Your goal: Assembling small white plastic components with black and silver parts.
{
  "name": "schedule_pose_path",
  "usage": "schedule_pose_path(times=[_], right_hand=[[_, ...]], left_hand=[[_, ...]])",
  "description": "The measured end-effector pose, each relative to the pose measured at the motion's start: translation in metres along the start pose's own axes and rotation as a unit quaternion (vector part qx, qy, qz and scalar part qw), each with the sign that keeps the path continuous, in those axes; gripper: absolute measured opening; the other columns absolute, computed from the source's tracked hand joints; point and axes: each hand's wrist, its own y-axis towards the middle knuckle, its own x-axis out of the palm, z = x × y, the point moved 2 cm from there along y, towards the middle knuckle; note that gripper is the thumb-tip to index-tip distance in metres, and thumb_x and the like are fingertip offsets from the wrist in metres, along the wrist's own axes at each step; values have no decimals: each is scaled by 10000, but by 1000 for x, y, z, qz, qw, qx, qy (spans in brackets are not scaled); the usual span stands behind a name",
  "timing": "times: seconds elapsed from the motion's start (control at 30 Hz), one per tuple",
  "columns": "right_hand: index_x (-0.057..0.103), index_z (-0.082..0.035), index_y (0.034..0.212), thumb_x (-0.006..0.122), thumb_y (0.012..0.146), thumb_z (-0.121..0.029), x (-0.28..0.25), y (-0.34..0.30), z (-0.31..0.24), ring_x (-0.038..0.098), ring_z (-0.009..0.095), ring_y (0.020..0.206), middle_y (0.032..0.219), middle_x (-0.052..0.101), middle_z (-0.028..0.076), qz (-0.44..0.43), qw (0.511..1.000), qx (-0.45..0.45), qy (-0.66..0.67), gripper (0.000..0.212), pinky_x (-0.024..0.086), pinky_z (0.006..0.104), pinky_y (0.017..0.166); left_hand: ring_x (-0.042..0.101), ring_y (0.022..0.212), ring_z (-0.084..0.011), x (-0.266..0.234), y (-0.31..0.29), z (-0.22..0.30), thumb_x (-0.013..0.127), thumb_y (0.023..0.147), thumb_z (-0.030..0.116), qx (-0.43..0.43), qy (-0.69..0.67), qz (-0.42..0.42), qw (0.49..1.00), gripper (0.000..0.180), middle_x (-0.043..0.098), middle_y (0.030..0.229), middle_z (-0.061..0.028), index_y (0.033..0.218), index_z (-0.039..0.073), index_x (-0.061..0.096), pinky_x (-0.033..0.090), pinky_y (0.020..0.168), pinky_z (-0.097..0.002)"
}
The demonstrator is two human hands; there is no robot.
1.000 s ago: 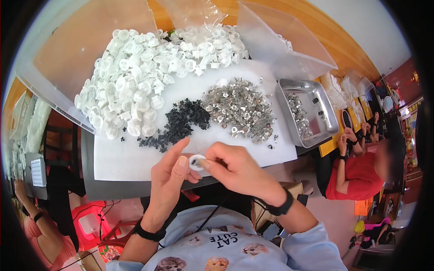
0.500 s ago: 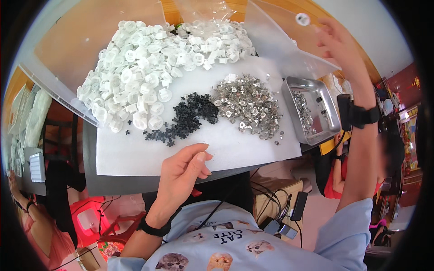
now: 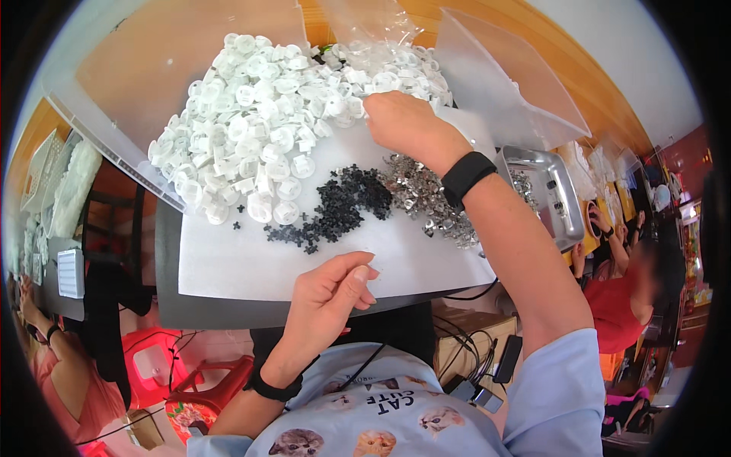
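My right hand (image 3: 403,126) is at the right edge of a big heap of white round plastic parts (image 3: 259,114), back of the hand up. Its fingers curl down and their tips are hidden, so anything in them cannot be made out. Close to the table's front edge is my left hand (image 3: 331,293), fingers curled in and thumb against them; what it holds, if anything, is too small to see. Between the hands lie a pile of small black cross-shaped pieces (image 3: 350,202) and a pile of small shiny metal pieces (image 3: 426,198), partly covered by my right forearm.
White sheet (image 3: 228,263) covers the dark table. A metal tray (image 3: 565,206) with small pieces stands at the right. Clear plastic bins (image 3: 510,76) and a clear bag (image 3: 373,30) are at the back. Other people sit left and right; cables and a red stool (image 3: 221,388) are below.
My right hand has come from the far right, where a white round part was in the air beside its open fingers, leftward to the white heap. My left hand keeps nearly the same pose.
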Motion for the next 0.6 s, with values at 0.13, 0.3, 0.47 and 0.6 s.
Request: schedule_pose_path(times=[0.13, 0.3, 0.47, 0.6], right_hand=[[592, 5, 821, 544, 828, -150, -7, -7, -7, 611, 375, 807, 835, 631, 189, 16, 999, -14, -24, 163, 477, 477, 685], [618, 8, 841, 514, 739, -19, -26, -53, -42, 636, 358, 793, 841, 639, 197, 11, 995, -98, 8, 149, 500, 452, 627], [594, -8, 907, 565, 750, -72, -37, -111, -67, 625, 272, 710, 799, 563, 106, 30, 977, -205, 53, 172, 512, 362, 561], [601, -19, 989, 597, 737, -68, -27, -137, -79, 587, 204, 659, 780, 528, 63, 132, 955, -256, 78, 257, 480, 301, 508]], left_hand=[[606, 702, -103, -3, 0, 3, 495, 970, 203, 1, -4, -12, 1000, 306, 651, 954, -102, 1152, -27, 579, 506, 628, -226], [611, 718, -121, -10, 0, 6, 474, 978, 211, -6, -99, -16, 995, 348, 641, 975, -128, 1228, -30, 506, 515, 636, -243], [633, 691, -170, -11, 3, 18, 381, 1006, 259, -16, -171, 61, 983, 418, 635, 971, -171, 1305, -33, 399, 530, 589, -258], [618, 732, -157, -10, 11, 19, 422, 997, 260, -6, -225, 36, 974, 409, 616, 948, -128, 1287, -28, 429, 511, 641, -265]])
